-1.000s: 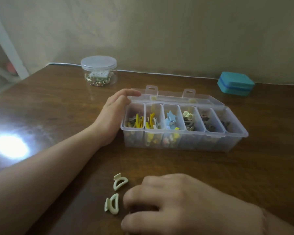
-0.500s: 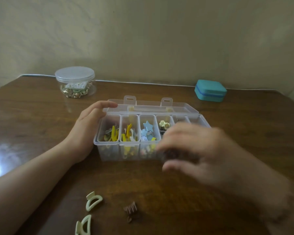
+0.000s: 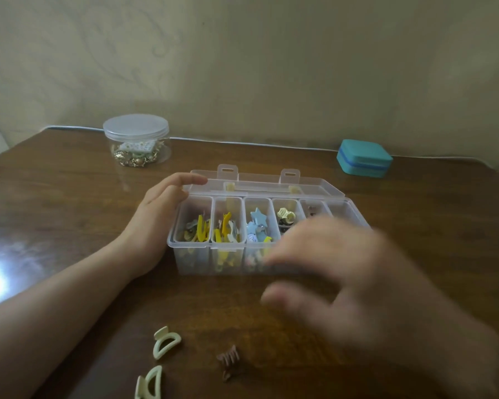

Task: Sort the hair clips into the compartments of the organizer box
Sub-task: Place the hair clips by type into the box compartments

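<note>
So the organizer box (image 3: 267, 226) is clear plastic, sitting mid-counter (image 3: 69, 203) with its lid flipped open toward the wall, and it has a row of narrow compartments: yellow clips in the two on the left, pale blue star ones next, a cream claw after that, and the last ones are mostly hidden. The left hand (image 3: 156, 217) rests against the box's left end, fingers loosely open on the lid edge, gripping nothing. The right hand (image 3: 355, 286) is a big blur in front of the box; fingers look spread, but I can't tell if it's holding anything. Loose on the dark wood near me: two cream half-moon claw clips (image 3: 165, 342), one cut off by the frame (image 3: 149, 384), plus a small brown claw clip (image 3: 229, 359).
</note>
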### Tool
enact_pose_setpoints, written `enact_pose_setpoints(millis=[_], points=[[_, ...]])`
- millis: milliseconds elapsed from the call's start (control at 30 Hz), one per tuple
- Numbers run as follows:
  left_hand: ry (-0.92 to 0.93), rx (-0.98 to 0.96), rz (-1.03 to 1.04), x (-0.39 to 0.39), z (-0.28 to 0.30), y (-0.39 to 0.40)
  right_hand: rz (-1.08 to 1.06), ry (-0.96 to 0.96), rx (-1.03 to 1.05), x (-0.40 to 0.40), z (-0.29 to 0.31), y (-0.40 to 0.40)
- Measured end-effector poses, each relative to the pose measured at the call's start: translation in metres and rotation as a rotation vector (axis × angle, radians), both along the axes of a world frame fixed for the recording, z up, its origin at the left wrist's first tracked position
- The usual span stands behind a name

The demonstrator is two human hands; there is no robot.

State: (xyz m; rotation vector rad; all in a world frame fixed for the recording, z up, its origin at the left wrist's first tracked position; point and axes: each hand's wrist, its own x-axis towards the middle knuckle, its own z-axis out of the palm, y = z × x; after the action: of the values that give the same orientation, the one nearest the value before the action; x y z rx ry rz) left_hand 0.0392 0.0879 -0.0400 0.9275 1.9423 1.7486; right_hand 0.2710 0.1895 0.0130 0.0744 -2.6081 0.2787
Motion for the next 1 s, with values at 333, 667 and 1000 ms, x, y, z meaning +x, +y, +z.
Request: enact_pose_setpoints(millis=[333,667,1000], points=[[-0.005,0.006,-0.01,-0.003,-0.002,0.0,0.268,-0.243,0.0,-0.008,-0.022,-0.005],[0.036,0.0,-0.005,0.0,-0.001,0.001,-0.544,0.199,-0.179,0.002,-0.011,0.078],[-0.003,-0.005,-0.003,0.0,0.0,-0.003,-0.016,0.1,-0.097,-0.013,-0.023,-0.007]])
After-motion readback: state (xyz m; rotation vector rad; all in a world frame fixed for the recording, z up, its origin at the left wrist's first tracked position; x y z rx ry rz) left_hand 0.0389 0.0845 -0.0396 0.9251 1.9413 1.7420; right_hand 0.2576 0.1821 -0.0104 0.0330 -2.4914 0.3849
